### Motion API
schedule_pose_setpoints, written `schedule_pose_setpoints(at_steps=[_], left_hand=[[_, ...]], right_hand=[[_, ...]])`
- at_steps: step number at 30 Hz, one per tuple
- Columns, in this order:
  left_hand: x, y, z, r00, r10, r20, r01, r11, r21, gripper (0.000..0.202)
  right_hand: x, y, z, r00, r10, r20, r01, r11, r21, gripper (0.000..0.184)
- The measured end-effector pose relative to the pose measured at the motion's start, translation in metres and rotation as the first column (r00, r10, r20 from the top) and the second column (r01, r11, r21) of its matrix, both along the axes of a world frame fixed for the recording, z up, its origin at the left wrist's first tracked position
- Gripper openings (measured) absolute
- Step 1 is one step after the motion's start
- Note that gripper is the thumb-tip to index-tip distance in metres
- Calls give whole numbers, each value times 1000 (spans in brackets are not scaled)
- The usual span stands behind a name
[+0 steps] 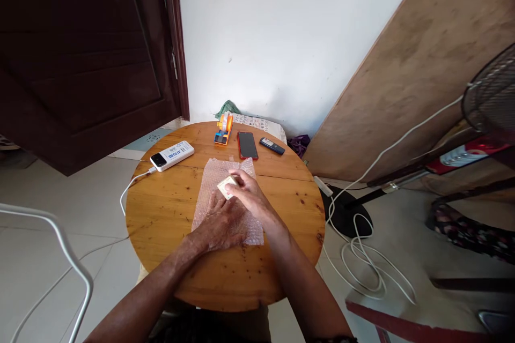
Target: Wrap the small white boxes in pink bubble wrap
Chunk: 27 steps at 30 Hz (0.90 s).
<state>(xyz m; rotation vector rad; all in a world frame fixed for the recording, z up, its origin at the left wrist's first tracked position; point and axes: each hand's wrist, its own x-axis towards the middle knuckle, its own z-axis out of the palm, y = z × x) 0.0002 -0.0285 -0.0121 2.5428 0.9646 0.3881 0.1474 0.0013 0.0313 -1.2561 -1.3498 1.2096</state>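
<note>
A sheet of bubble wrap [209, 177] lies on the round wooden table [161, 246]. My left hand [225, 223] rests flat on the sheet with its fingers stretched out. Just above it, my right hand [250, 193] grips a small cream-coloured box [226, 187] between thumb and fingers. Faint print shows on the box's face, too small to read. The box hangs over the upper middle of the wrap, close to the left fingertips.
Behind the wrap are an orange tape dispenser [223, 129], a red-edged phone [247, 146] and a dark remote-like device [272, 146]. A white power bank [172, 156] with a cable sits at the left. A standing fan [488, 96] and coiled white cable [362, 262] are at the right.
</note>
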Motion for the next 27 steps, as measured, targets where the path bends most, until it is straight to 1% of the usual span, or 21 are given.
schedule_pose_setpoints(at_steps=[2,4,7,8,10,12,14,16,18,21,24,27], left_hand=[[1,-1,2,1000,-9,-1,9,1000,-16,83],[1,-1,4,1000,-20,5,20,999,-30,83],[-2,0,3,999,-28,37,29,999,-37,80],[-5,1,2,998,-29,53,31,999,-31,76],[-12,4,-1,996,-14,85,15,1000,-4,57],[-21,8,-4,992,50,114,-55,998,40,38],[-29,12,-7,979,152,132,-164,983,82,31],[-35,16,-10,967,218,135,-234,966,113,27],[-39,17,-13,962,233,145,-253,958,136,24],[-40,16,-18,957,222,187,-250,957,145,24],[-41,16,-20,951,216,223,-249,959,133,24],[-42,16,-20,947,216,239,-249,961,119,25]], right_hand=[[9,6,-17,998,-64,20,65,997,-31,45],[24,7,-31,993,-100,59,103,994,-42,46],[40,3,-44,993,-107,52,109,993,-48,47],[42,2,-46,993,-108,49,111,993,-46,48],[41,0,-49,990,-117,78,119,992,-31,51],[38,-1,-49,984,-116,133,117,993,2,55],[36,-2,-48,978,-93,185,88,995,37,59],[36,-4,-45,970,-47,238,35,998,55,59],[37,-8,-41,955,9,295,-27,998,56,58],[40,-14,-34,931,69,359,-96,994,60,60],[41,-17,-28,917,96,388,-133,989,70,63],[40,-17,-22,900,86,427,-133,988,80,57]])
